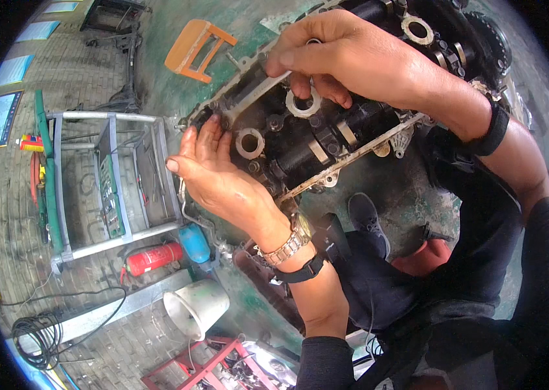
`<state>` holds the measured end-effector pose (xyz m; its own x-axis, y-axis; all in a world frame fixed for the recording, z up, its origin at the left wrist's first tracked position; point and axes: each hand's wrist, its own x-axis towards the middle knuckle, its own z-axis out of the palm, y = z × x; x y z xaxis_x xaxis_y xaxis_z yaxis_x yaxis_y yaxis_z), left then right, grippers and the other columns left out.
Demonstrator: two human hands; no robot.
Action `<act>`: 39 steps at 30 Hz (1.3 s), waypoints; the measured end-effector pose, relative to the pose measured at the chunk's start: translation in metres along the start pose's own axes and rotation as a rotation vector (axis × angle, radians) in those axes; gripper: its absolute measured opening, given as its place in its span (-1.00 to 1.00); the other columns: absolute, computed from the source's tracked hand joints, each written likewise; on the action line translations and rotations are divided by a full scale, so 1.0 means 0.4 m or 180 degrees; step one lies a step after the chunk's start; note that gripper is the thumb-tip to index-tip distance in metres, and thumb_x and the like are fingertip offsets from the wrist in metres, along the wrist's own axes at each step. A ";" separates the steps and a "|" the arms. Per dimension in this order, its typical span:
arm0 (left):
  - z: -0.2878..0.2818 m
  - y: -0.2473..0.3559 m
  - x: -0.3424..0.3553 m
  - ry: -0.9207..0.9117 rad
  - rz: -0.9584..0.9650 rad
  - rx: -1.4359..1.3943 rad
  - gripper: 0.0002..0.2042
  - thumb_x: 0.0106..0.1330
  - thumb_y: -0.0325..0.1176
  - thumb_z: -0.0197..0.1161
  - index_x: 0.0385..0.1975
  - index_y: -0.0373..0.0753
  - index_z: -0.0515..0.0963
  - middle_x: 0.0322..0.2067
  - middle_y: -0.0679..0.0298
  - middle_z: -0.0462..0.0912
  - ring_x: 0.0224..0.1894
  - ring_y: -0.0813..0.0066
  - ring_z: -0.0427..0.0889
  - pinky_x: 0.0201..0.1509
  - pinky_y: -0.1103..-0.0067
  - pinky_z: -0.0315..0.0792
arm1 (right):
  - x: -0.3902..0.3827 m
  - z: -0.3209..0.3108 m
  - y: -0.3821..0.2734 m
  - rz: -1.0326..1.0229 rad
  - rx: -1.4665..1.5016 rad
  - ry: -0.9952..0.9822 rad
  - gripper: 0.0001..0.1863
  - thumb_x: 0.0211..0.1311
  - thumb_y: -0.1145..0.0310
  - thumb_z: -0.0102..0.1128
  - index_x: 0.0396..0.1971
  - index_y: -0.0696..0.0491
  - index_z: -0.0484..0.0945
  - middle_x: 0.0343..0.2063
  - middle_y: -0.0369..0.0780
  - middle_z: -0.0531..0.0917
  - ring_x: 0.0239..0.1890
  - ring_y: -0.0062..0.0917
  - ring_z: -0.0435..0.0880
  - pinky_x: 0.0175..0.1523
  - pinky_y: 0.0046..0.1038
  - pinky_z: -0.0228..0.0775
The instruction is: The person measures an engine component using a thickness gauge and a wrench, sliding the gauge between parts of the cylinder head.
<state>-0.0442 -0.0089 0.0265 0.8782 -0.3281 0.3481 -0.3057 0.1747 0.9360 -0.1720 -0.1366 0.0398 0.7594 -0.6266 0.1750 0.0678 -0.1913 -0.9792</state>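
Note:
A silver wrench (pixel 256 95) slants over the top of an engine's cylinder head (pixel 300 188). My right hand (pixel 326 55) is closed around its upper end, thumb and fingers pinching the shaft. The wrench's lower end sits at the left end of the cylinder head, beside the fingertips of my left hand (pixel 222 182). That hand lies palm up with fingers stretched and thumb apart; whatever its fingertips touch is partly hidden. Dark camshaft parts and pale round spark plug wells (pixel 250 143) show between and below my hands.
An orange wooden stool (pixel 187 52) stands beyond the engine. On the left are a metal-framed tool cart (pixel 112 250), a red fire extinguisher (pixel 154 259), a blue bottle-like container (pixel 194 244) and a white bucket (pixel 213 305). A coiled black cable (pixel 35 341) lies at lower left.

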 end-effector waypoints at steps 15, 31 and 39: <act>-0.024 -0.033 0.020 -0.0046 -0.0152 -0.0116 -0.18 0.53 0.32 -0.25 0.12 -0.54 0.40 -0.08 -0.18 0.64 0.04 0.09 0.61 0.18 0.29 0.44 | 0.002 0.002 0.001 -0.0143 -0.0564 -0.0218 -0.76 0.49 0.34 0.07 -0.08 0.17 0.62 -0.48 -0.31 0.62 -0.57 -0.77 0.50 -0.47 -0.67 0.37; -0.038 -0.055 0.030 -0.0166 0.0082 -0.0074 -0.22 0.55 0.28 -0.25 0.11 -0.53 0.40 -0.10 -0.13 0.66 0.01 0.15 0.63 0.13 0.34 0.46 | -0.040 0.030 0.006 -0.1235 -0.1361 0.0251 -0.76 0.22 0.50 0.30 -0.11 0.21 0.60 -0.35 -0.05 0.72 -0.30 -0.32 0.76 -0.19 -0.40 0.56; -0.038 -0.055 0.028 -0.0141 0.0062 -0.0126 -0.20 0.55 0.28 -0.25 0.14 -0.55 0.37 -0.08 -0.17 0.63 0.00 0.14 0.63 0.13 0.36 0.48 | -0.085 0.055 -0.002 -0.1299 -0.1651 0.0034 -0.73 0.16 0.55 0.28 -0.11 0.20 0.56 -0.61 -0.04 0.62 -0.47 -0.12 0.71 -0.34 -0.28 0.53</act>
<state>-0.0222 -0.0024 0.0089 0.8548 -0.3649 0.3690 -0.3070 0.2177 0.9265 -0.1836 -0.0985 0.0324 0.7322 -0.4336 0.5253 0.0263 -0.7526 -0.6579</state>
